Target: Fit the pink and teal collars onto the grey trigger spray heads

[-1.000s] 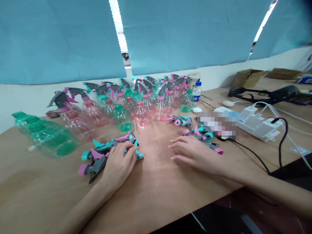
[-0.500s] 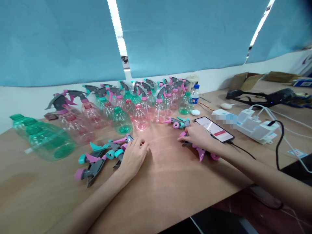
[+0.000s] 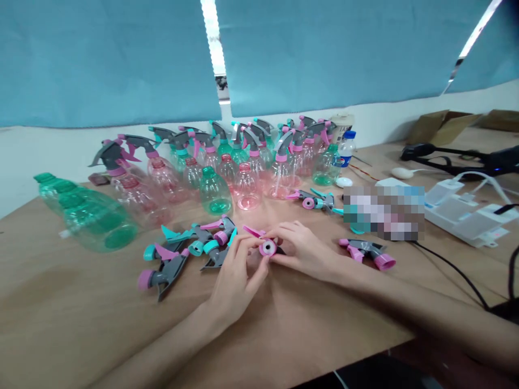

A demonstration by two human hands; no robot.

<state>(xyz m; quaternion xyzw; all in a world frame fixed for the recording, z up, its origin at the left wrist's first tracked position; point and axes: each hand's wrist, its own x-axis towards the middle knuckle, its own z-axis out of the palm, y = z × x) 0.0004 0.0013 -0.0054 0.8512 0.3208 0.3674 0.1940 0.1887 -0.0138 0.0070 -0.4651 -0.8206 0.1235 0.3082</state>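
Observation:
Between my two hands is a pink and grey trigger spray head (image 3: 268, 248), its pink collar facing me with a hole in the middle. My left hand (image 3: 237, 275) pinches the collar from the left with thumb and fingers. My right hand (image 3: 302, 249) grips the same spray head from the right, hiding much of its grey body. Left of my left hand lie several loose spray heads (image 3: 166, 267) in pink, turquoise and grey. One more pink and grey spray head (image 3: 367, 253) rests beside my right forearm.
Behind my hands stand several pink and green bottles (image 3: 216, 192), many topped with spray heads. Green bottles (image 3: 97, 216) lie at the left. More spray heads (image 3: 314, 201) lie at centre right, near a blurred-out patch. A power strip (image 3: 466, 210) and a blue-capped bottle (image 3: 346, 148) are at the right.
My right hand has moved left from the right-hand spray heads, bringing one to the middle. My left hand has shifted right and now holds it too. The view has turned slightly right.

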